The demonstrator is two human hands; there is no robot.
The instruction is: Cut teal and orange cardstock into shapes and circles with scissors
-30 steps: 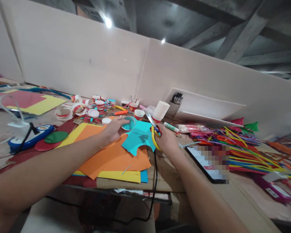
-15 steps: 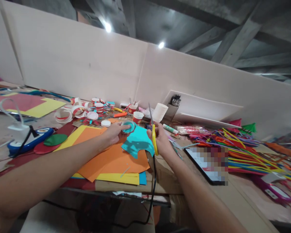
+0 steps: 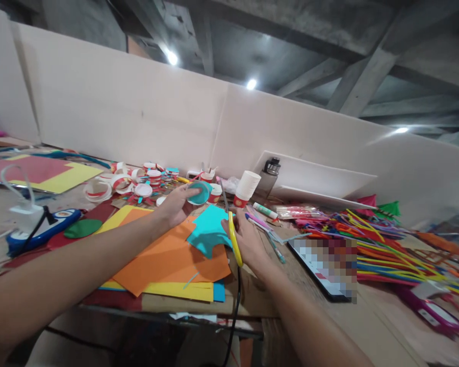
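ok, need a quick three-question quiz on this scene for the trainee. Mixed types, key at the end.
1. Multiple choice: what does the right hand hold?
a) a glue stick
b) scissors
c) a phone

2. True or false: in the picture, the stack of paper cups stands to the left of the bottle.

3. Fill in: in this view, the cut turquoise sheet overlaps paper coloured ____.

Key: 1 b; 2 true; 3 orange.
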